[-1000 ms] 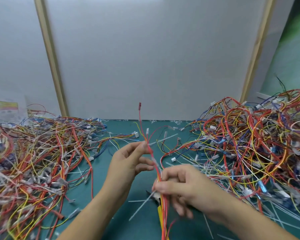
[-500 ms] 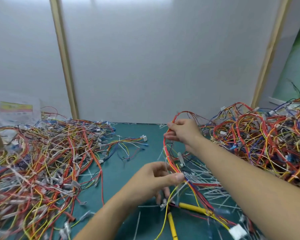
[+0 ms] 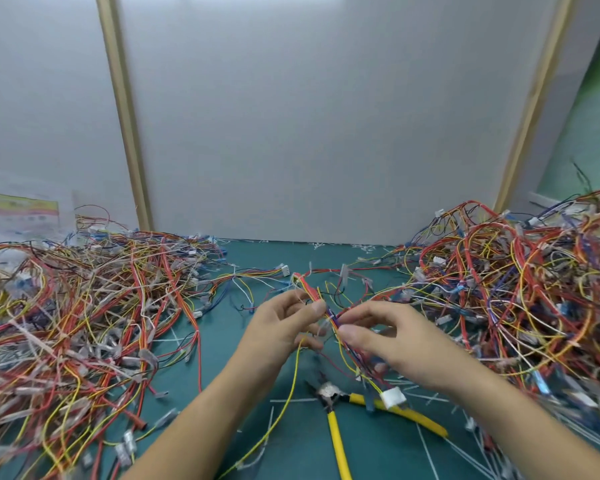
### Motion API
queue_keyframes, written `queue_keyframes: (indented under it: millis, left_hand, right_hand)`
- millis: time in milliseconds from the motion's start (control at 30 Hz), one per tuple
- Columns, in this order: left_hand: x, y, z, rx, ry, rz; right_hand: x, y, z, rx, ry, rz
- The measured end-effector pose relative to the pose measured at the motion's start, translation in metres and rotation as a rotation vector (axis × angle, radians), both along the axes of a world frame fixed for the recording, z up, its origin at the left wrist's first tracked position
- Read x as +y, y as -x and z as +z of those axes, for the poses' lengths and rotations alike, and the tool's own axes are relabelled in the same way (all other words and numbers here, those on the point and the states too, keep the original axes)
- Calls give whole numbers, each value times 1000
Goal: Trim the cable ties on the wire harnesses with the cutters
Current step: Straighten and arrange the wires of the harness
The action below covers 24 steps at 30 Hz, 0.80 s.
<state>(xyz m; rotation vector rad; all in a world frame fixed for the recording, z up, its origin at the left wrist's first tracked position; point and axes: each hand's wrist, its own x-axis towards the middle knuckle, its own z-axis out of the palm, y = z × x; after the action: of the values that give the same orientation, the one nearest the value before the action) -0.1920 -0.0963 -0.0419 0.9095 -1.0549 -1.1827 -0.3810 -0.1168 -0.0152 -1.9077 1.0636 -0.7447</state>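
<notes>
- L hand (image 3: 284, 323) came into my view from bottom centre, fingers curled, thumb + fingertips pinching the harness (image 3: 329, 315) at its upper part.
- R hand (image 3: 395, 337) reached in from lower right, back up, thumb + forefinger pinching the same harness just below the L grip. Hands were close together.
- Harness was held in the air over the mat (image 3: 222, 341), centre, between the two piles.
- L pile (image 3: 84, 306) and R pile (image 3: 516, 289) of tangled wires flanked the hands, w/ a white panel (image 3: 309, 133) behind.
- Offcuts (image 3: 426, 448) lay scattered on the mat at near right.
- Cutters (image 3: 333, 400) lay on the mat under the R hand, untouched, yellow handles spread apart.
- The connector (image 3: 394, 398) hung in front of one handle, so I couldn't see that part.
- Harness long axis ran diag.: far end up-left, near end down-right, connector at the low end.
- A loose yellow wire (image 3: 291, 382) dropped from by the L hand toward the bottom edge.
- Cutters' head pointed away and left. One handle ran toward me, the other to the right.
</notes>
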Motion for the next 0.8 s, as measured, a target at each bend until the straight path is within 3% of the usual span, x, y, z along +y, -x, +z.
queue_keyframes:
  millis: [67,133,233,300,333,400,433,500,567,700,800]
  left_hand:
    - [0,2,-1,-57,-19,37]
    - [3,4,1,-160,-61,93]
    - [6,-2,5,-374,-52,453]
    - [15,-7,13,-578,262,752]
    - [20,-7,18,-648,449,796]
    - [27,0,22,-797,663,665]
    - [28,7,20,-849,678,560]
    - [27,19,14,-829,521,380]
    - [24,22,13,-660,247,250]
    - [18,11,12,-291,-121,80]
    - [18,5,12,-251,-255,-8]
  right_hand:
    - [2,0,-7,50,87,2]
    - [2,-1,-12,-47,74,-5]
    - [0,1,-10,-167,70,-117]
    - [-2,5,-8,-150,189,-207]
    - [-2,7,-6,-137,260,-242]
    - [4,7,-3,-49,453,-286]
    - [7,5,-2,33,574,-286]
    - [16,-1,-2,196,817,-265]
    - [23,-8,-2,320,996,-236]
    - [32,-17,-10,451,1155,-200]
    - [31,-18,-16,444,1205,-144]
